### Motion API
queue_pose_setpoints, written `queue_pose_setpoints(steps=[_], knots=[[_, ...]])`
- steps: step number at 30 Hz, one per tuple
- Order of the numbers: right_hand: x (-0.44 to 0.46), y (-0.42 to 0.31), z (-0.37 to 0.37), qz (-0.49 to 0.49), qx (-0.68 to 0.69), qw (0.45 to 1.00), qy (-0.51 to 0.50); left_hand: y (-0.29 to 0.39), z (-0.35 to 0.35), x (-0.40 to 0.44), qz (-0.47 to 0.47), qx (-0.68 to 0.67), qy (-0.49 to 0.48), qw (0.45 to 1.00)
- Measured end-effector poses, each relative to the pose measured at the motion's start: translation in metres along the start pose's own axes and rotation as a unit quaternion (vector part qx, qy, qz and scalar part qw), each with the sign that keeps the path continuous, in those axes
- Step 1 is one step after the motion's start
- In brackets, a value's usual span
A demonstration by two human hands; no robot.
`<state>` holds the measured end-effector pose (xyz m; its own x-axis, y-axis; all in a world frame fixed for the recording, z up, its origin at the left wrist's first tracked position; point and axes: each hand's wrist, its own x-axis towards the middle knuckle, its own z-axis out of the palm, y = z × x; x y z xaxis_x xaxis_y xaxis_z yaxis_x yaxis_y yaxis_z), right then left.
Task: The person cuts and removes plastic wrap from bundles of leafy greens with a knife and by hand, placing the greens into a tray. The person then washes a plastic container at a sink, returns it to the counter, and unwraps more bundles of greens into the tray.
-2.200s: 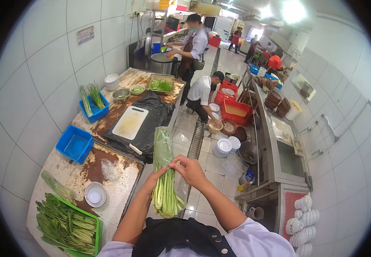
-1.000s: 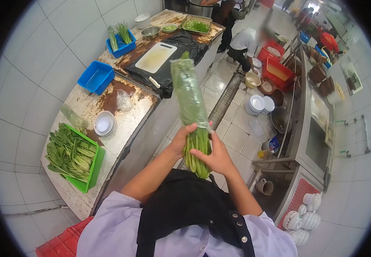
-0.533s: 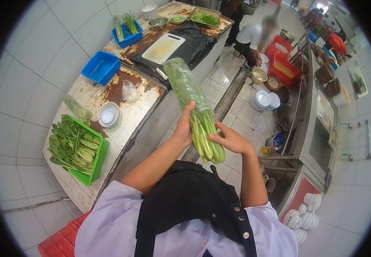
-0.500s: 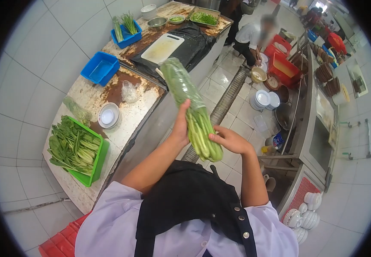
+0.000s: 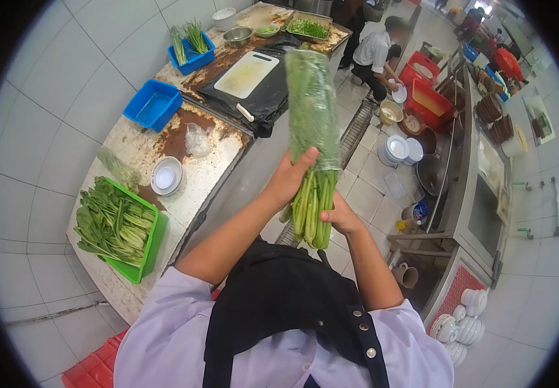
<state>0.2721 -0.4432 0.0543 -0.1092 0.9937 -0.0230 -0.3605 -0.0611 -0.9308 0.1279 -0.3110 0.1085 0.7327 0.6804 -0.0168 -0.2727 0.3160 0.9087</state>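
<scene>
A bundle of leafy green vegetables [image 5: 313,110], its upper part wrapped in clear plastic, is held up in front of my apron. Its bare pale-green stalks point down toward me. My left hand [image 5: 295,174] grips the bundle from the left, around the lower edge of the plastic. On the right side, my right hand [image 5: 343,216] holds the stalks with its thumb across them. The fingers behind the bundle are hidden. Beyond it to the left lie a white cutting board [image 5: 246,74] and a white-handled knife [image 5: 245,112] on black plastic.
On the worn table to the left stand a green basket of leafy greens [image 5: 158,240], a blue tub [image 5: 153,105], small white bowls [image 5: 166,176] and a plastic bag [image 5: 197,139]. A person [image 5: 373,55] crouches by red crates [image 5: 431,103]. A metal counter [image 5: 470,220] runs along the right.
The bundle has turned more upright and shifted right at its top, uncovering the knife handle. Both hands have kept hold of it. The crouching person has moved slightly.
</scene>
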Motion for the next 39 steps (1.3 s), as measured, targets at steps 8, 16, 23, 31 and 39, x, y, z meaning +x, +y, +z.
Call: queue_pose_setpoints(steps=[8, 16, 23, 31, 39], knots=[[-0.025, 0.0, -0.007, 0.026, 0.16, 0.985, 0.065, 0.019, 0.015, -0.006, -0.019, 0.116, -0.093, 0.989], [-0.04, -0.036, -0.007, 0.001, 0.158, 0.987, 0.037, 0.016, -0.001, -0.021, -0.071, 0.246, -0.112, 0.96], [-0.048, -0.032, -0.022, -0.039, 0.164, 0.982, 0.09, 0.015, 0.005, -0.053, -0.203, 0.175, -0.094, 0.959], [-0.064, -0.034, -0.03, -0.021, 0.1, 0.99, 0.098, -0.012, 0.002, -0.048, -0.135, 0.096, 0.013, 0.986], [-0.066, -0.034, -0.024, 0.016, 0.118, 0.991, 0.064, -0.003, 0.029, -0.05, 0.064, 0.175, -0.081, 0.979]])
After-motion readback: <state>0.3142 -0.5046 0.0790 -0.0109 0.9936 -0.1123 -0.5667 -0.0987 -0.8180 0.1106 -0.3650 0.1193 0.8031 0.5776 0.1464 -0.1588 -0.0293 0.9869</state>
